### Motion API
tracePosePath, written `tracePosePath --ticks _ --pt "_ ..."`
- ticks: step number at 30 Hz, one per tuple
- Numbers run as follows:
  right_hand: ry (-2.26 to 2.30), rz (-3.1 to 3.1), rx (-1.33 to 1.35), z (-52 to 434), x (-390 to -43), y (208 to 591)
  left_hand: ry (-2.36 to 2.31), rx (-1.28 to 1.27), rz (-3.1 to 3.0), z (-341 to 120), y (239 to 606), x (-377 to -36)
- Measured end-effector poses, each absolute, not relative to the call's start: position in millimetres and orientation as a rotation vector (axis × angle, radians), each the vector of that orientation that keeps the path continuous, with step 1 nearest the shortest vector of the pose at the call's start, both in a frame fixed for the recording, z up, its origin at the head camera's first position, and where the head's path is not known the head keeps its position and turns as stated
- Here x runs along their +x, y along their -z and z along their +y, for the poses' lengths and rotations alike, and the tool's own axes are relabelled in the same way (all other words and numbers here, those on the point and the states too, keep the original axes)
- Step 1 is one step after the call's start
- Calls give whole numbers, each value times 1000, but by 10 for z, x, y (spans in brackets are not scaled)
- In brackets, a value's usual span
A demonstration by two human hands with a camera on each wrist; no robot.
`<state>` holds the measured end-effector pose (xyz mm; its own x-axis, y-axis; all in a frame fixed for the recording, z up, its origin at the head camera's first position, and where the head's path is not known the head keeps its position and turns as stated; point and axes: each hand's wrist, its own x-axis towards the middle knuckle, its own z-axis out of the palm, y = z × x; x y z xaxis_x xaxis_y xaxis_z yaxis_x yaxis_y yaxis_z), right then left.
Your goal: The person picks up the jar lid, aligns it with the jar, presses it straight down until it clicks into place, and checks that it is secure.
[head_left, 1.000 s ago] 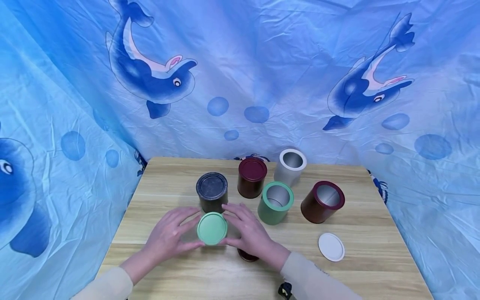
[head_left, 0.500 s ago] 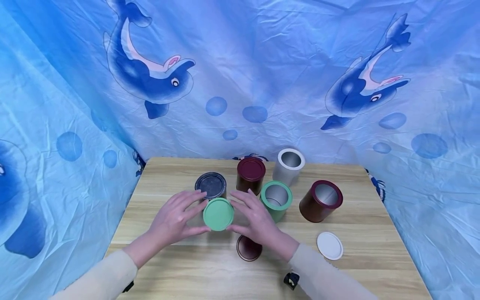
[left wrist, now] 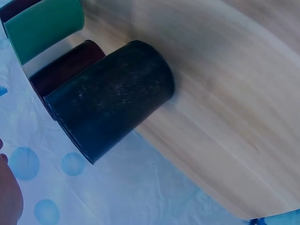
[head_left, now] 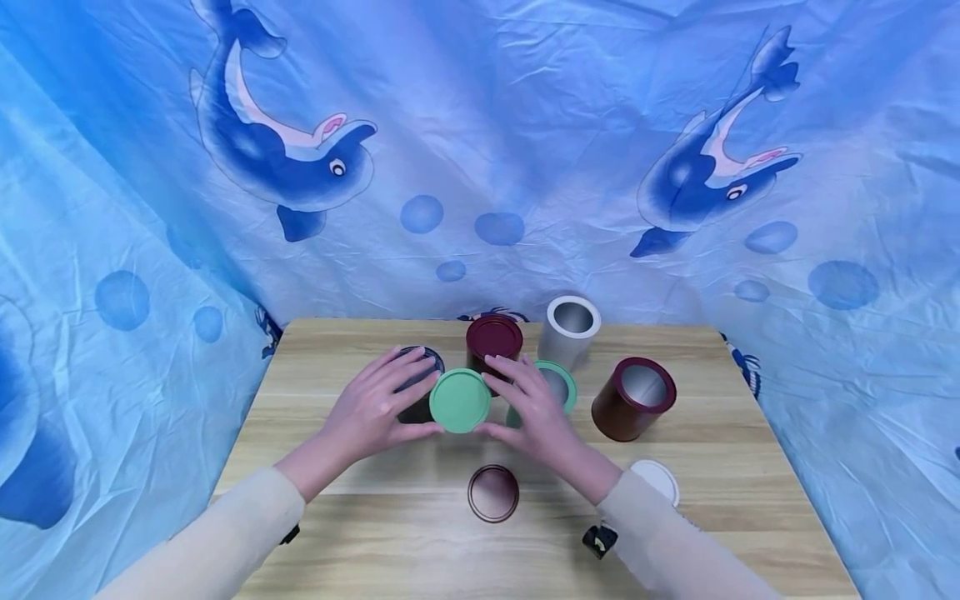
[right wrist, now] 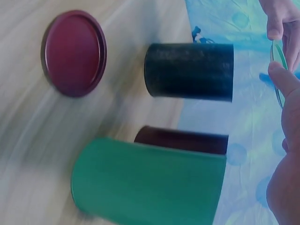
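In the head view, at the centre of the frame, the left hand [head_left: 372,410] and the right hand [head_left: 529,408] pinch a round green plastic lid [head_left: 460,401] by its opposite edges, fingers lightly curled, holding it flat above the light wooden table [head_left: 360,517]. It hangs between a black lidded cylindrical tin [head_left: 417,392] on its left and an open green cylindrical tin [head_left: 557,389] on its right, which the right hand partly hides. A loose maroon round lid [head_left: 492,492] lies lower centre (its open maroon tin [head_left: 632,398] stands further right). The left wrist view shows the black tin [left wrist: 110,117] mid-frame beside a maroon lidded tin [left wrist: 61,70]; the grip itself lies out of sight. In the right wrist view, the lid's thin edge [right wrist: 277,70] shows at the upper right between fingertips. To seat it well, I judge it should stay level, be centred over the green tin's [right wrist: 147,185] rim, and be pressed down evenly.
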<state>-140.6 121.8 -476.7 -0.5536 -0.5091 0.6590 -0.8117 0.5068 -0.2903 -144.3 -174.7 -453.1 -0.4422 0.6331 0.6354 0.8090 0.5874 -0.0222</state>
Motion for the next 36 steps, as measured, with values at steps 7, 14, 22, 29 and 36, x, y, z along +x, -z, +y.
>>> tracePosePath --ticks 7,14,22,29,36 --pt "-756 -2272 1042 1409 -1453 4712 378 -1160 -2210 -1565 4517 -1572" --pt "-730 -2275 1025 1587 -1486 4671 383 -1176 -2193 -1381 4521 -1691" --pt "-675 -2309 999 1810 -1521 4675 395 -1192 -2231 -1153 4534 -1800" --pt "-681 -2332 1005 1965 -1571 4681 397 -1191 -2248 -985 4619 -1889" --pt "-663 -2402 973 2079 -1597 4689 418 -1189 -2298 -863 4673 -1951"
